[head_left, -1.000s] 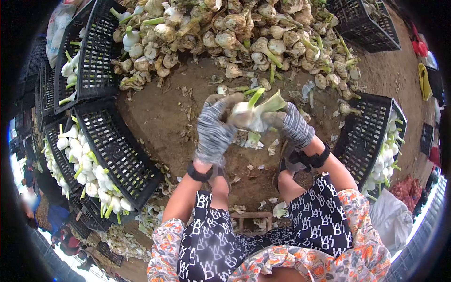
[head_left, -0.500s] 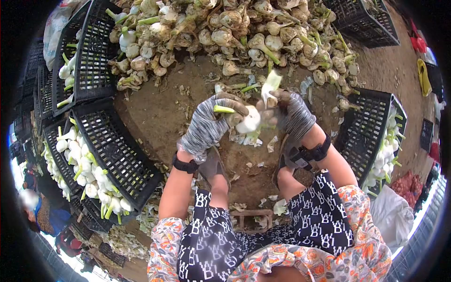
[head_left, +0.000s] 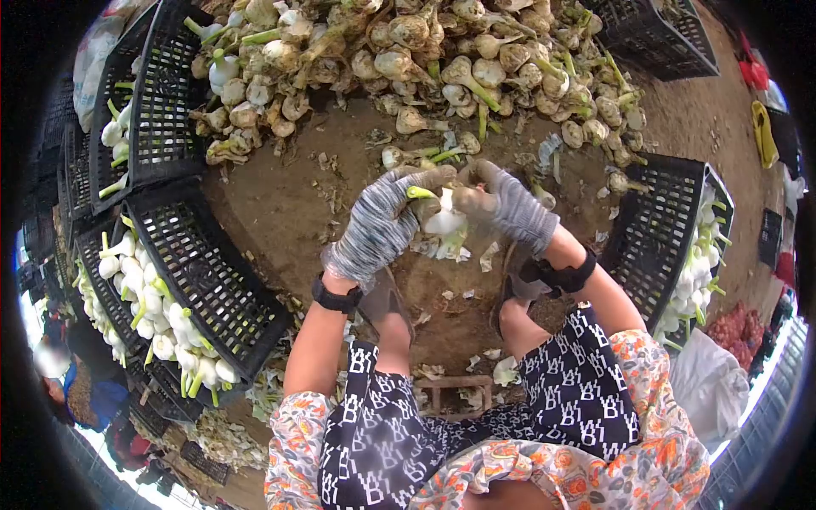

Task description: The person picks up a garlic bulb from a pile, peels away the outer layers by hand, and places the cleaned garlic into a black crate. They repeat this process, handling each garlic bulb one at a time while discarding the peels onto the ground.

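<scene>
Both hands wear grey knitted gloves and meet over a white bulb (head_left: 444,220) with a short green stalk. My left hand (head_left: 380,223) grips the bulb by its stalk end. My right hand (head_left: 507,206) presses on the bulb's other side, fingers curled on it. Peeled scraps (head_left: 450,248) lie on the dirt right under the bulb. A big pile of unpeeled, dirty bulbs (head_left: 442,59) stretches across the ground just beyond my hands.
A black crate (head_left: 204,280) on my left holds several clean white bulbs, with another crate (head_left: 166,102) behind it. On my right a black crate (head_left: 659,246) holds more clean bulbs. My knees and patterned shorts fill the bottom. A white bag (head_left: 710,395) lies at lower right.
The outer green-white leaf that my right hand had pulled up is gone from the bulb. Both hands have drawn close together on the smaller, cleaner bulb.
</scene>
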Motion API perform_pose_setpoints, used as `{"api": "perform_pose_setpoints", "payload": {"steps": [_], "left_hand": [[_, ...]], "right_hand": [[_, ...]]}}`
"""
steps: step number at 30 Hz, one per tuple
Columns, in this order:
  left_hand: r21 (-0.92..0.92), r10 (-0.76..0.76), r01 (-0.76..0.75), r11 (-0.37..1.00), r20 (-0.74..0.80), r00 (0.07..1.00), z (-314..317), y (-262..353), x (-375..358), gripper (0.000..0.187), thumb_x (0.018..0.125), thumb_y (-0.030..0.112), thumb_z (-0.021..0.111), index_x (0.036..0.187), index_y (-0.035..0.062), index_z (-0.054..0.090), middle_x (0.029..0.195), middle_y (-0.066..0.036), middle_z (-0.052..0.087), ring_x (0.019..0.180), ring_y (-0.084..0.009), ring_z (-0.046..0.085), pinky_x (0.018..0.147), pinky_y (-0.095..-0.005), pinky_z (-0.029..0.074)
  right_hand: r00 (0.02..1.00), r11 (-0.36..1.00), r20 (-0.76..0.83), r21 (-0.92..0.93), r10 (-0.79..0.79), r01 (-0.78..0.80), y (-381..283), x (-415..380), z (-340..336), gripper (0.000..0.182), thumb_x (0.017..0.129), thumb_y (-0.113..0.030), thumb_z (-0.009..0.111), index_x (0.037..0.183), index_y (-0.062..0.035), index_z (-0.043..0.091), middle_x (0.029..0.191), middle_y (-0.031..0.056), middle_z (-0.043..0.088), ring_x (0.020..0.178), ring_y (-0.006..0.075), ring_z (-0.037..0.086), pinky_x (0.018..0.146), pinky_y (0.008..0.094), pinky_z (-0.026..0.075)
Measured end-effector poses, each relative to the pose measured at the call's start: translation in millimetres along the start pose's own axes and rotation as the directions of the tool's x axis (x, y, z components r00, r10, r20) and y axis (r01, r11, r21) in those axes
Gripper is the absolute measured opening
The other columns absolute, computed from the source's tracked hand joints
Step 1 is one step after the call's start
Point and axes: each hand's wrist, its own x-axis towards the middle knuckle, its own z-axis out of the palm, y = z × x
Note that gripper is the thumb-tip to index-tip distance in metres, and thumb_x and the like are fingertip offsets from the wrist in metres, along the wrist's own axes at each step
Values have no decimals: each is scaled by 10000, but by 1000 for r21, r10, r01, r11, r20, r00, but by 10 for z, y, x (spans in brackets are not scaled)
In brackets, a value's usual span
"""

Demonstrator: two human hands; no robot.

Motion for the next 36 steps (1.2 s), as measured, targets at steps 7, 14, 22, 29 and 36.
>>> {"api": "perform_pose_setpoints", "payload": {"steps": [7, 14, 22, 29, 36], "left_hand": [[56, -67, 66, 996, 15, 998, -4, 15, -30, 325, 754, 36, 586, 1078, 67, 588, 982, -145, 589, 916, -310, 564, 803, -351, 456], [-36, -80, 81, 996, 28, 996, -9, 40, -14, 264, 789, 143, 634, 1033, 44, 610, 987, -89, 626, 905, -197, 592, 811, -303, 461], [-925, -560, 215, 312, 4, 829, 237, -292, -124, 321, 795, 217, 653, 1055, 44, 580, 991, -47, 612, 913, -175, 584, 816, -302, 479], [-957, -749, 267, 113, 95, 655, 310, -377, -205, 283, 842, 216, 590, 1075, 56, 572, 1020, -72, 609, 906, -186, 600, 707, -295, 541], [-973, -804, 199, 114, 28, 594, 162, -267, -222, 238, 845, 181, 582, 1054, 66, 583, 1024, -74, 607, 918, -171, 590, 618, -260, 529]], "right_hand": [[989, 978, 105, 190, -103, 82, 163, -14, -208, 349, 823, -283, 616, 1023, -3, 555, 869, 51, 603, 808, 90, 553, 711, 270, 469], [962, 927, -78, -297, -263, 229, -67, -200, 24, 299, 742, -114, 602, 1017, -20, 533, 842, 145, 606, 734, 207, 604, 659, 312, 488], [868, 913, 285, 103, -407, 395, 334, -291, -16, 154, 714, -22, 638, 864, -56, 633, 900, 77, 608, 837, 176, 587, 713, 290, 478], [933, 787, -23, 531, -358, 315, 568, -294, -473, 450, 746, -208, 632, 1149, -53, 504, 1120, 185, 534, 1055, 300, 526, 882, 401, 454], [995, 925, -42, -374, -87, 65, 185, -118, -146, 346, 798, -195, 595, 1121, -77, 555, 962, 165, 620, 839, 266, 619, 748, 331, 476]]}}
